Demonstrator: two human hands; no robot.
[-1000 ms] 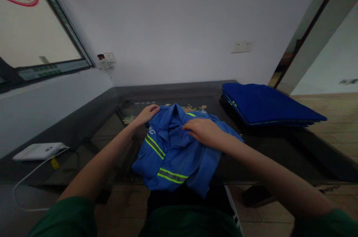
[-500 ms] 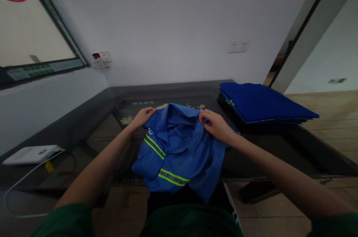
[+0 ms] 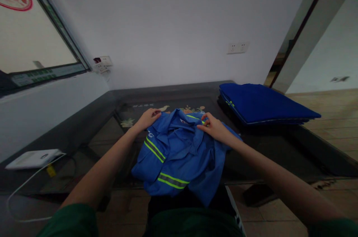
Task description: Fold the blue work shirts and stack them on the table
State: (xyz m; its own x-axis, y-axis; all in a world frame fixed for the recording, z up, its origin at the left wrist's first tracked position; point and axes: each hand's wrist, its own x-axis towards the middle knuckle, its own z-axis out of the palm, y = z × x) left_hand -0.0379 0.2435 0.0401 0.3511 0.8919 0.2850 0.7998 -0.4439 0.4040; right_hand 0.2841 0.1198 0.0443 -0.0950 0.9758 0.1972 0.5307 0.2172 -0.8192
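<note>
A blue work jacket (image 3: 179, 155) with yellow-and-grey reflective stripes lies rumpled over the table's front edge, its collar facing away from me and its lower part hanging toward my lap. My left hand (image 3: 150, 118) is closed on the jacket at the left shoulder, beside the collar. Over on the other side, my right hand (image 3: 212, 128) has its thumb and bent fingers at the right side of the collar, in a loose pinch on the cloth. Inside the collar a small label shows.
Folded darker blue garments are stacked (image 3: 265, 102) on the right of the dark glass-topped table (image 3: 167, 91). At the left lies a white device (image 3: 33, 158) with a white cable (image 3: 21, 186). A wall with sockets (image 3: 237, 47) stands behind the table.
The collar has been spread flatter and laid lower on the table, exposing the label and a stripe behind it. My left hand has shifted slightly right; my right hand's grip has loosened.
</note>
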